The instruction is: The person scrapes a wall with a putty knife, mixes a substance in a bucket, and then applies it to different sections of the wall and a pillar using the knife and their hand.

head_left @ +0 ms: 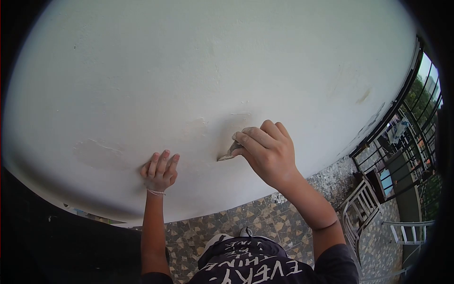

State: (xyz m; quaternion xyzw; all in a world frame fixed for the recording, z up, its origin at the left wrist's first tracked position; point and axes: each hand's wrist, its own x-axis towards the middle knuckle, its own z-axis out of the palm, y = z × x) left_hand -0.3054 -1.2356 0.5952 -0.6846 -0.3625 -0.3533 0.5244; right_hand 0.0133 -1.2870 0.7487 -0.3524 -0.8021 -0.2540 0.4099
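Observation:
A white wall point(156, 71) fills most of the view, with flaking, uneven paint patches. My left hand point(161, 171) rests against it, fingers spread, palm to the surface, holding nothing. To its right, my right hand point(267, 149) is closed around a small scraper point(229, 155). The scraper's pointed blade is angled down and left, its tip at the wall. My fingers hide most of its handle. A rough patch of lifted paint point(241, 113) lies just above the right hand, and a larger peeled patch point(97, 152) is left of the left hand.
Below is a patterned stone-tile floor point(279, 227), with white paint flakes point(333, 182) along the wall's foot. Metal chairs point(362, 203) stand at the right, near a black window grille point(416, 109). A dark area point(71, 246) covers the lower left.

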